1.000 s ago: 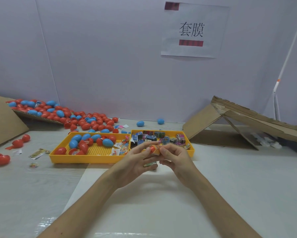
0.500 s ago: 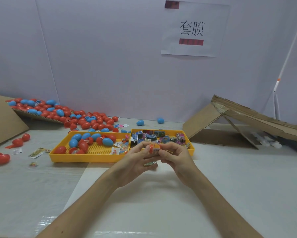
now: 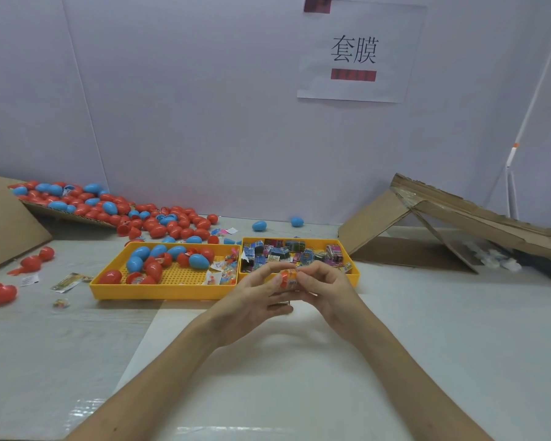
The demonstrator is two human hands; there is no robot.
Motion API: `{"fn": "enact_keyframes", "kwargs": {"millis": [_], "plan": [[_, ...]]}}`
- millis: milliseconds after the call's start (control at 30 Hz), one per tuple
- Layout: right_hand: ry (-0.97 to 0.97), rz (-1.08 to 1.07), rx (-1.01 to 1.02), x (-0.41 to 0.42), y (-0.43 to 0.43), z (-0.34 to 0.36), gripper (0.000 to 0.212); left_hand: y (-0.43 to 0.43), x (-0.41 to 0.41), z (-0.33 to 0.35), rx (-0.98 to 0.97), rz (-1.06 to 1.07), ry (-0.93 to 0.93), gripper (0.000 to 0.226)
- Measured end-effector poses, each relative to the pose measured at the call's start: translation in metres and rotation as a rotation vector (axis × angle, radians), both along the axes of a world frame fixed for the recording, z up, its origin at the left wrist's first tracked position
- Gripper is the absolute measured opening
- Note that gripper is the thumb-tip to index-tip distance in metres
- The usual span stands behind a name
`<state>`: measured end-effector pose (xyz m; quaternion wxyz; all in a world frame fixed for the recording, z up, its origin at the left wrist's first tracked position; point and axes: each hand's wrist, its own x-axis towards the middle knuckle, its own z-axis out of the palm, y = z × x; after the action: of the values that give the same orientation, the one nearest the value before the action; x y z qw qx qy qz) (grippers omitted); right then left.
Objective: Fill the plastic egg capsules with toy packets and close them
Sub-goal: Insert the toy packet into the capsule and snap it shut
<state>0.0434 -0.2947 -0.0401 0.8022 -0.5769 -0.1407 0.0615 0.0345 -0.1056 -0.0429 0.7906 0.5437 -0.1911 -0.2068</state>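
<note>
Both hands work just above the white table, in front of the trays. The left hand and right hand each curl fingertips round one small red-orange plastic egg capsule, pinched between them. A printed toy packet shows at its side (whether it is fully inside cannot be told).

Recommended procedure: tuck the packet clear of the rim, align the halves squarely, and press along the egg's axis; a trapped corner would likely prevent closure.

Beyond the hands stand two yellow perforated plastic trays, touching side by side. The left tray holds five blue eggs plus several red ones; the right tray holds mixed packets, too many to count. Two loose blue eggs lie near the wall. The far-left pile of red and blue eggs is uncountable.
</note>
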Motion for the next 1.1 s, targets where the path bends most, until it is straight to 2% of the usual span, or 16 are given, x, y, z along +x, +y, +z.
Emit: {"fn": "enact_keyframes", "kwargs": {"millis": [167, 267, 367, 533, 1100], "plan": [[-0.009, -0.028, 0.010, 0.0004, 0.0025, -0.0015, 0.013, 0.0001, -0.0008, 0.0017, -0.017, 0.001, 0.002, 0.048], [-0.048, -0.154, -0.078, 0.0011, 0.0035, -0.0030, 0.012, -0.0005, -0.0011, 0.0028, -0.026, 0.034, 0.001, 0.046], [-0.178, -0.269, -0.219, 0.0011, 0.0026, -0.0035, 0.010, 0.0001, 0.0003, 0.0030, -0.027, 0.091, 0.008, 0.045], [-0.270, -0.318, -0.315, 0.0002, 0.0043, -0.0033, 0.013, -0.0020, 0.0014, 0.0021, -0.025, 0.162, 0.005, 0.048], [-0.270, -0.321, -0.291, 0.0019, 0.0031, -0.0042, 0.010, -0.0033, 0.0000, 0.0010, 0.036, 0.206, -0.042, 0.050]]}}
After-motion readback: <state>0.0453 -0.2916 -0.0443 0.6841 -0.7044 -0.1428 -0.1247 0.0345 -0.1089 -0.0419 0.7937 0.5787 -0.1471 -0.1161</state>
